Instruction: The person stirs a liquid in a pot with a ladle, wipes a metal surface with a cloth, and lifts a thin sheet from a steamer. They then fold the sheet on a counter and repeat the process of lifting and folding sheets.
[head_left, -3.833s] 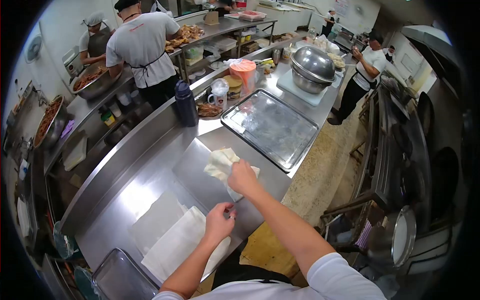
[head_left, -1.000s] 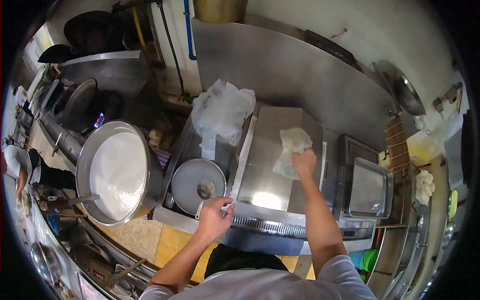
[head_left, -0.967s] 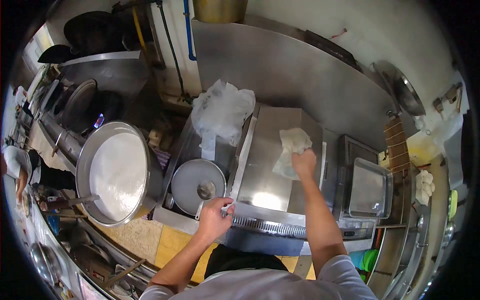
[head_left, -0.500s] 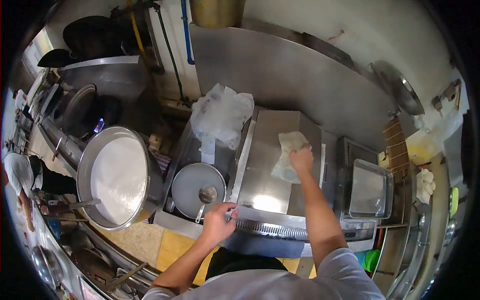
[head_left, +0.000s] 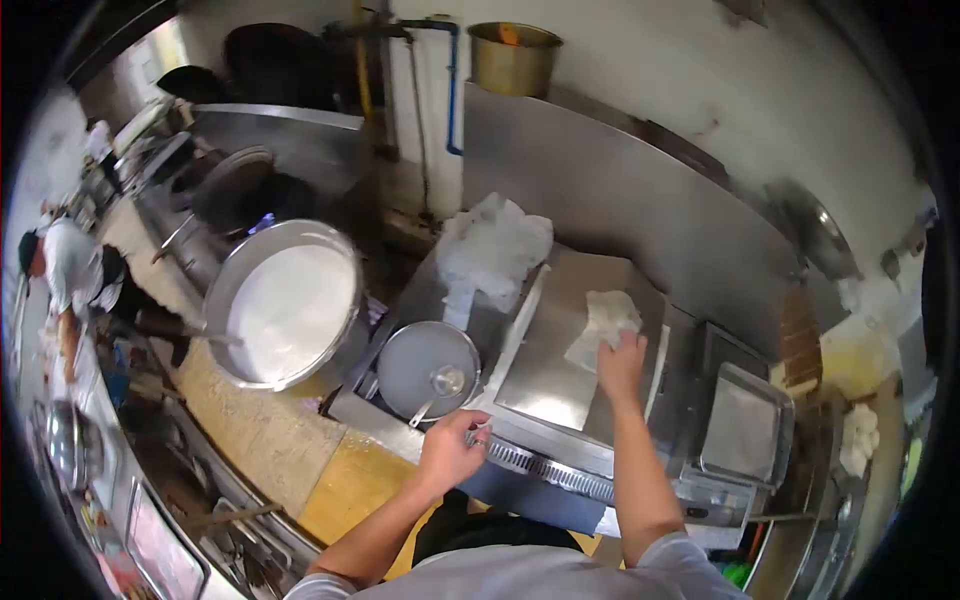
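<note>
My right hand (head_left: 622,362) grips a pale, crumpled cloth (head_left: 603,325) and presses it on the sloping stainless steel lid (head_left: 550,345) of a counter unit. My left hand (head_left: 452,452) is closed at the front left corner of that unit, fingers curled by its metal edge; what they hold, if anything, is hidden. Just beyond my left hand, a round pan (head_left: 410,362) of greyish liquid is sunk in the counter. A ladle (head_left: 446,382) rests in it, its handle over the near rim.
A large pot (head_left: 352,330) of white liquid stands at left. Plastic bags (head_left: 492,240) lie behind the pan. To the right is a rectangular metal tray (head_left: 783,440). A brass-coloured pot (head_left: 513,62) sits on the back ledge. Another person (head_left: 75,262) leans over the far-left counter.
The view has swung left, so the surroundings appear shifted right. My right hand is still on the cloth, which looks more bunched up. My left hand stays at the unit's front edge.
</note>
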